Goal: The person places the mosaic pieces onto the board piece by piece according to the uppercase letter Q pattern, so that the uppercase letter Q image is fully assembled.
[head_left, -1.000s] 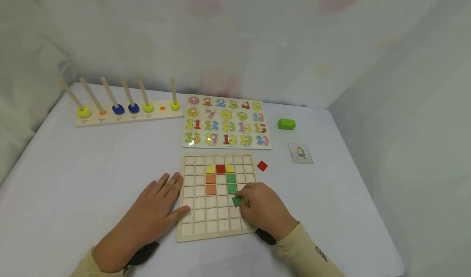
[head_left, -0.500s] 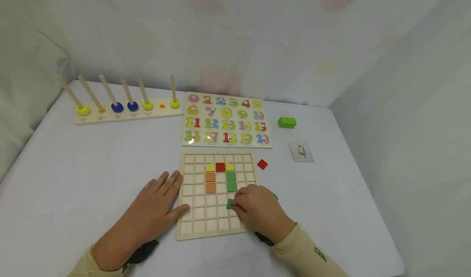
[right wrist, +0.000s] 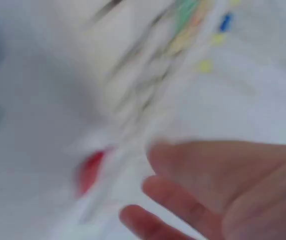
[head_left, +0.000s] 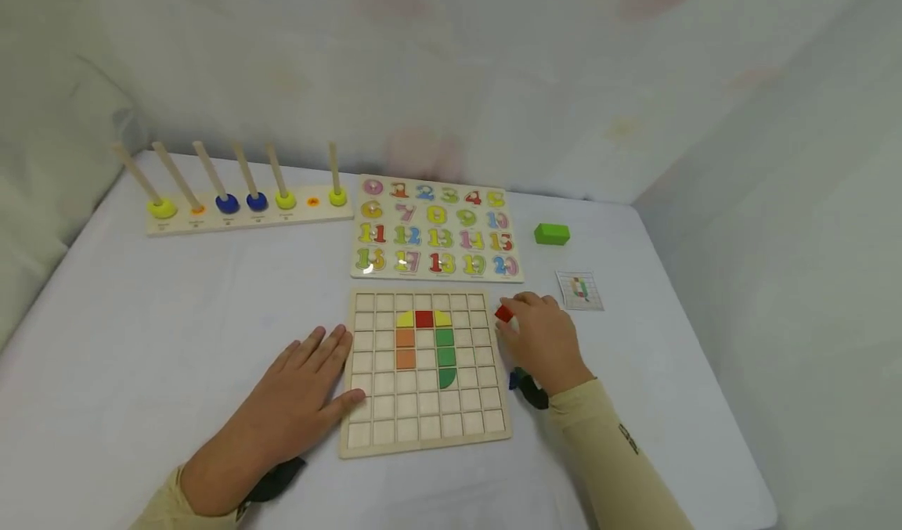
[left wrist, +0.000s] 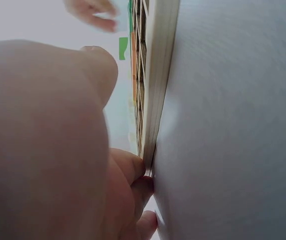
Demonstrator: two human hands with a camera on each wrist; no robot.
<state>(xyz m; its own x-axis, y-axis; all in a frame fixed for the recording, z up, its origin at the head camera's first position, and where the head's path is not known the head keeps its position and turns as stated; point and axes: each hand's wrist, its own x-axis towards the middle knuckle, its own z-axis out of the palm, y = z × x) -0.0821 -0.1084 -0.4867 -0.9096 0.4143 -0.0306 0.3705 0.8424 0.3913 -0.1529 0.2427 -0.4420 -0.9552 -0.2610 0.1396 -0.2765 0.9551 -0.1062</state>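
A wooden grid board (head_left: 362,436) carries a flat pattern of tiles: a red square (head_left: 423,319) between two yellow corner pieces, orange squares (head_left: 405,348) down the left, and green squares (head_left: 445,346) ending in a green rounded tile (head_left: 447,377). My left hand (head_left: 292,401) lies flat with fingers spread at the board's left edge, its thumb over the rim. Just right of the board, my right hand (head_left: 546,338) reaches over a loose red tile (head_left: 503,313). In the right wrist view, blurred, thumb and fingers are parted, with the red tile (right wrist: 90,172) beyond their tips.
Behind the grid board lies a number puzzle board (head_left: 437,228). A peg stand (head_left: 250,221) with yellow and blue beads stands at back left. To the right are a green block (head_left: 552,234) and a small printed pattern card (head_left: 580,291). White cloth surrounds the table's back and sides.
My right hand has let go of the green rounded tile, now in a board cell under the green squares, and moved up and right to the red tile. My left hand stays put.
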